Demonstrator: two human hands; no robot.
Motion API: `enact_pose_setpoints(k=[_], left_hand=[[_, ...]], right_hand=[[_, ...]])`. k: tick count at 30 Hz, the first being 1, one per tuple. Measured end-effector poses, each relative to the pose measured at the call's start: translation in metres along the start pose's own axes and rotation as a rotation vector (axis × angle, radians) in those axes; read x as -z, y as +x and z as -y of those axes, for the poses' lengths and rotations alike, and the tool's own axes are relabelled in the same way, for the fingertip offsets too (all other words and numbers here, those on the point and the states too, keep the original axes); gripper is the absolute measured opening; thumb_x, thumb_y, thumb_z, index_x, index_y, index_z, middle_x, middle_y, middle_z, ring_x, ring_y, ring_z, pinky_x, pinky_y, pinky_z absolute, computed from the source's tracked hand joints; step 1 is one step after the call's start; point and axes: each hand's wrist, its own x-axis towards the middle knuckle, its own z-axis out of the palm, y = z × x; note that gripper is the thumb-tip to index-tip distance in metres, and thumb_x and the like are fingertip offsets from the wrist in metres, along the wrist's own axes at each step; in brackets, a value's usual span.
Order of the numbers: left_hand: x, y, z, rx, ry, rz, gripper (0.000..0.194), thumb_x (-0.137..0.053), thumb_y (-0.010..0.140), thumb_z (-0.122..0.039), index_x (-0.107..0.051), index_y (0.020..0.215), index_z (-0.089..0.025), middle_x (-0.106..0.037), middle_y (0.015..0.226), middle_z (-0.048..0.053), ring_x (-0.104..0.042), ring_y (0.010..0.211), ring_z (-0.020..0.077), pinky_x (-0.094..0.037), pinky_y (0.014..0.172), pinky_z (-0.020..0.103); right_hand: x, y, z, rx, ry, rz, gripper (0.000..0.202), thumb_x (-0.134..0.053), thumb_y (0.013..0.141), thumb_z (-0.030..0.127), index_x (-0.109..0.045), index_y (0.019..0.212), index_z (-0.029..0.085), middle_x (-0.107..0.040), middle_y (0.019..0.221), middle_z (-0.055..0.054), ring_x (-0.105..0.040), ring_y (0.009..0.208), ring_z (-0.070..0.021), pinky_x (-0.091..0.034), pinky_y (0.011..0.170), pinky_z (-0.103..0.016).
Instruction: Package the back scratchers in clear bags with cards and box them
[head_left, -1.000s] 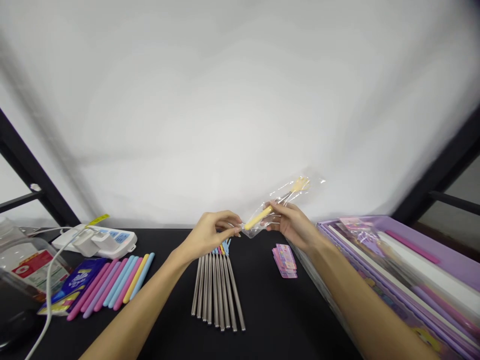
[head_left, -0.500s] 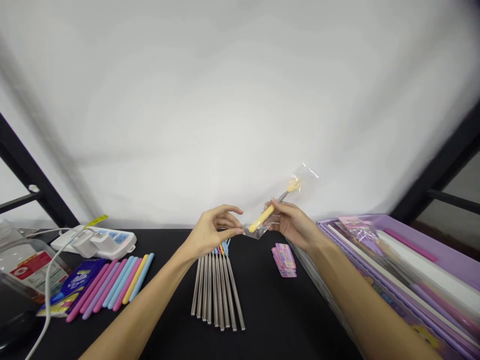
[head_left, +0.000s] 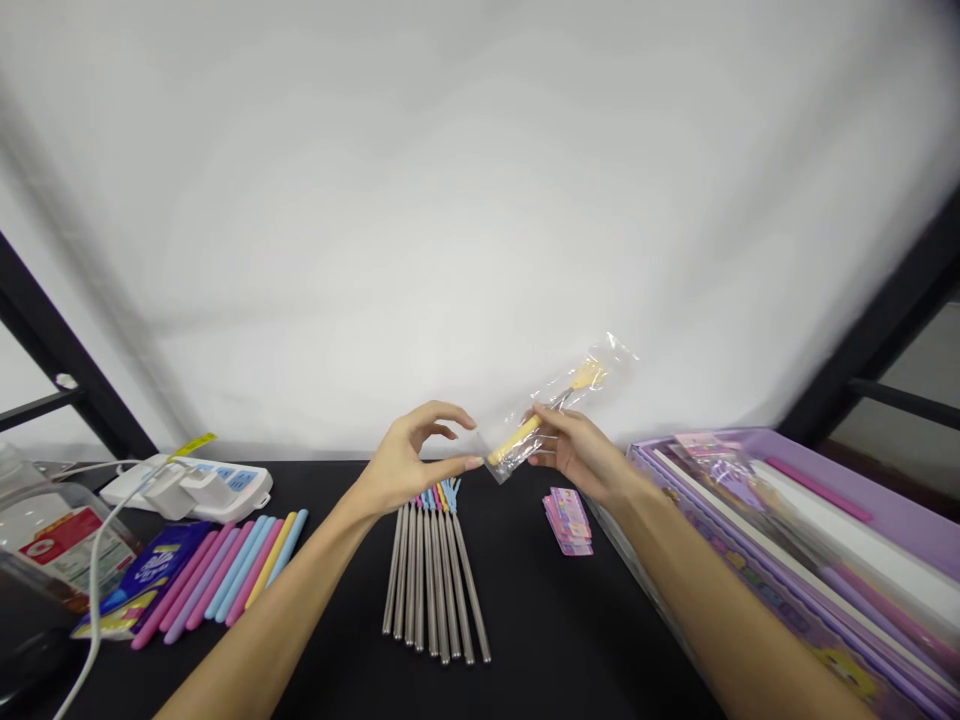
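Note:
A clear plastic sleeve (head_left: 501, 472) holds a yellow-handled stick with a yellow hand-shaped tip (head_left: 589, 375), slanting up to the right. My right hand (head_left: 571, 446) grips it around the middle, thumb on top. My left hand (head_left: 420, 452) is at the sleeve's lower left end, thumb and fingers apart, with the thumb tip near its corner. Beneath my left hand, several metal rods (head_left: 435, 590) with small coloured tips lie side by side on the black table (head_left: 540, 640). A small stack of pink cards (head_left: 570, 520) lies below my right hand.
Several coloured tubes (head_left: 225, 570) lie in a row at the left, beside a blue packet (head_left: 154, 570), a white power strip (head_left: 251, 490) with a cable, and a clear jar (head_left: 67, 540). A purple box (head_left: 907, 520) with wrapped items is at the right.
The thumb and fingers of my left hand have spread apart and moved slightly left. The yellow stick has slid down toward the sleeve's lower left end, and the sleeve looks straighter.

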Motion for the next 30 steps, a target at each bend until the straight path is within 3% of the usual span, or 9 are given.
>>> enact_pose_setpoints(k=[2, 4, 7, 9, 13, 20, 24, 28, 30], left_hand=[[-0.001, -0.001, 0.000, 0.039, -0.075, 0.002, 0.039, -0.076, 0.076, -0.028, -0.060, 0.111, -0.021, -0.060, 0.119, 0.010, -0.057, 0.112, 0.0227, -0.048, 0.092, 0.037], [0.000, -0.002, 0.000, 0.134, -0.157, 0.086, 0.047, -0.074, 0.079, -0.030, -0.052, 0.121, -0.024, -0.058, 0.124, 0.011, -0.058, 0.111, 0.0226, -0.050, 0.091, 0.037], [-0.001, -0.005, -0.001, 0.305, -0.215, 0.223, 0.055, -0.075, 0.078, -0.033, -0.046, 0.125, -0.025, -0.065, 0.111, 0.009, -0.066, 0.095, 0.0206, -0.053, 0.081, 0.035], [-0.004, -0.006, -0.001, 0.359, -0.222, 0.226, 0.053, -0.076, 0.077, -0.034, -0.047, 0.121, -0.024, -0.067, 0.095, 0.006, -0.068, 0.083, 0.0188, -0.053, 0.072, 0.031], [-0.013, -0.007, 0.000, 0.371, -0.227, 0.171, 0.044, -0.075, 0.077, -0.038, -0.049, 0.109, -0.021, -0.066, 0.074, 0.001, -0.064, 0.068, 0.0148, -0.049, 0.062, 0.025], [-0.022, -0.009, 0.004, 0.363, -0.280, 0.211, 0.045, -0.073, 0.080, -0.039, -0.048, 0.112, -0.021, -0.068, 0.072, 0.000, -0.060, 0.060, 0.0118, -0.041, 0.053, 0.020], [-0.027, -0.008, 0.008, 0.351, -0.184, 0.021, 0.040, -0.072, 0.081, -0.038, -0.055, 0.111, -0.018, -0.071, 0.067, 0.002, -0.065, 0.061, 0.0155, -0.048, 0.060, 0.025], [-0.034, -0.009, 0.010, 0.322, -0.127, -0.145, 0.033, -0.069, 0.082, -0.039, -0.059, 0.105, -0.019, -0.075, 0.075, 0.004, -0.069, 0.070, 0.0194, -0.052, 0.066, 0.028], [-0.037, -0.010, 0.010, 0.299, -0.093, -0.154, 0.030, -0.067, 0.083, -0.040, -0.059, 0.103, -0.019, -0.075, 0.075, 0.003, -0.068, 0.068, 0.0183, -0.051, 0.063, 0.027]], right_hand=[[-0.004, -0.001, -0.001, 0.004, -0.029, 0.058, 0.022, -0.073, 0.080, 0.039, -0.069, 0.079, 0.017, -0.065, 0.070, -0.002, -0.062, 0.062, -0.0137, -0.053, 0.053, -0.025], [-0.007, -0.002, -0.002, 0.018, -0.066, 0.123, 0.023, -0.073, 0.080, 0.040, -0.068, 0.080, 0.017, -0.065, 0.071, -0.001, -0.062, 0.061, -0.0127, -0.052, 0.053, -0.024], [-0.010, -0.004, -0.002, 0.056, -0.126, 0.200, 0.025, -0.072, 0.081, 0.041, -0.067, 0.081, 0.017, -0.066, 0.072, 0.000, -0.064, 0.061, -0.0121, -0.051, 0.055, -0.024], [-0.011, -0.004, -0.002, 0.072, -0.179, 0.225, 0.026, -0.071, 0.082, 0.042, -0.067, 0.081, 0.016, -0.067, 0.073, -0.001, -0.065, 0.063, -0.0131, -0.051, 0.056, -0.024], [-0.014, -0.008, 0.000, 0.090, -0.287, 0.264, 0.029, -0.071, 0.081, 0.043, -0.068, 0.081, 0.014, -0.068, 0.071, -0.003, -0.065, 0.064, -0.0137, -0.053, 0.059, -0.025], [-0.018, -0.011, 0.003, 0.112, -0.358, 0.375, 0.031, -0.067, 0.084, 0.045, -0.067, 0.092, 0.015, -0.069, 0.080, -0.005, -0.066, 0.066, -0.0149, -0.054, 0.062, -0.029], [-0.013, -0.011, 0.003, 0.101, -0.341, 0.280, 0.040, -0.074, 0.079, 0.040, -0.062, 0.109, 0.018, -0.070, 0.084, -0.005, -0.069, 0.077, -0.0172, -0.056, 0.075, -0.032], [-0.011, -0.013, 0.004, 0.023, -0.412, 0.390, 0.082, -0.087, 0.062, 0.023, -0.043, 0.131, 0.027, -0.071, 0.100, -0.005, -0.071, 0.090, -0.0220, -0.055, 0.084, -0.037], [-0.012, -0.014, 0.003, 0.037, -0.435, 0.378, 0.087, -0.089, 0.059, 0.022, -0.040, 0.130, 0.028, -0.071, 0.098, -0.004, -0.072, 0.086, -0.0227, -0.056, 0.079, -0.037]])
